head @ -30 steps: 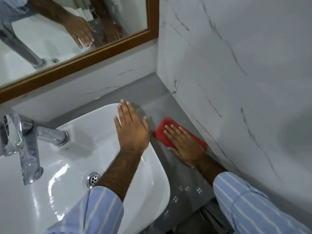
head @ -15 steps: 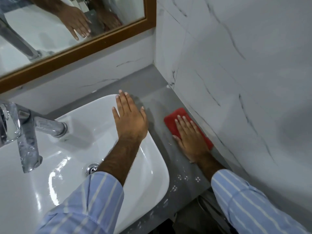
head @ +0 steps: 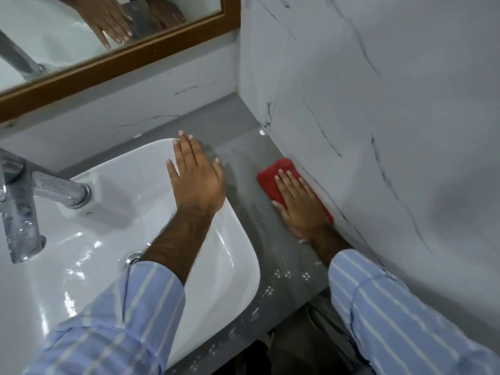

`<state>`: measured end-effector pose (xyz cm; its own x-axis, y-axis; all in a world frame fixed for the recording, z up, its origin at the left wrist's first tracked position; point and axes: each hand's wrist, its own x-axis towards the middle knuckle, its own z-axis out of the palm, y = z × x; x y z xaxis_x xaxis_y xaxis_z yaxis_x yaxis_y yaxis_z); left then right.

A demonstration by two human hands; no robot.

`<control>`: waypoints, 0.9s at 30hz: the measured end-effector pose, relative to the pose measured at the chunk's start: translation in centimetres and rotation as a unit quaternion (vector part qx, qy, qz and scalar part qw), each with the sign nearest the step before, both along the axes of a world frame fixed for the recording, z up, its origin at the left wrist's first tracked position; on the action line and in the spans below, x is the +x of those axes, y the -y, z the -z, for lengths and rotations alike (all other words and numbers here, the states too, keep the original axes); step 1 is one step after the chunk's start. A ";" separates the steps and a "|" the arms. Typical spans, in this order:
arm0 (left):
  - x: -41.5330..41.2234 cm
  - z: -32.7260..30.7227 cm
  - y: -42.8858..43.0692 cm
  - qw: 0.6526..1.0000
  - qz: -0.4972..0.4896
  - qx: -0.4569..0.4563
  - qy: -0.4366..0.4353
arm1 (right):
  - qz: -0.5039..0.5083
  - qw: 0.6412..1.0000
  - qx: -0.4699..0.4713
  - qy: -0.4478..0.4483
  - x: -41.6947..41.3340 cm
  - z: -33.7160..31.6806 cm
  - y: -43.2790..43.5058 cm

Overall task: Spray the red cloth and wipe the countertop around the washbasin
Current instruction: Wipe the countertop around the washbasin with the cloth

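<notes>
The red cloth [head: 273,177] lies flat on the grey countertop [head: 243,163], right of the white washbasin [head: 151,190] and against the marble side wall. My right hand [head: 300,204] presses flat on the cloth, fingers together and pointing toward the back corner; most of the cloth is under my palm. My left hand [head: 196,180] rests flat on the basin's right rim, fingers spread, holding nothing. No spray bottle is in view.
A chrome tap [head: 32,201] stands over the basin at the left. A wood-framed mirror [head: 121,58] hangs on the back wall. The white marble side wall [head: 378,131] borders the narrow counter strip. The counter's front edge runs at the lower middle, with wet streaks on it.
My right hand has slid the red cloth along the counter toward the back corner and closer to the side wall. My left hand stays on the basin rim.
</notes>
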<state>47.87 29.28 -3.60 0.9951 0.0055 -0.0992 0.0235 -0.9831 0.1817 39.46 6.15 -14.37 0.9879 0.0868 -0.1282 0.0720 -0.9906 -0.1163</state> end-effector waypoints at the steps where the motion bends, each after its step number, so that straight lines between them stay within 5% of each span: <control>1: 0.0 -0.1 0.0 1.000 0.001 0.000 0.002 | 0.011 1.000 0.000 0.002 -1.9 0.0 0.6; 8: 0.0 -0.6 -0.1 1.000 -0.003 -0.008 -0.001 | 0.157 0.988 0.002 -0.001 -14.9 0.3 0.4; 14: -0.1 -0.3 0.0 1.000 -0.007 -0.020 0.003 | 0.201 0.979 0.006 0.016 -8.1 0.5 -3.5; 20: -0.1 0.1 0.0 0.999 0.003 -0.010 0.030 | 0.034 0.999 0.022 0.019 0.9 0.2 -5.1; 27: 0.0 0.2 0.0 0.999 0.009 -0.014 0.040 | -0.244 0.969 -0.009 0.022 -8.3 1.0 -1.5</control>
<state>47.89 29.25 -3.75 0.9997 -0.0145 -0.0184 -0.0103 -0.9778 0.2092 31.19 7.64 -15.41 0.8341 0.5438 -0.0925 0.5374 -0.8389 -0.0859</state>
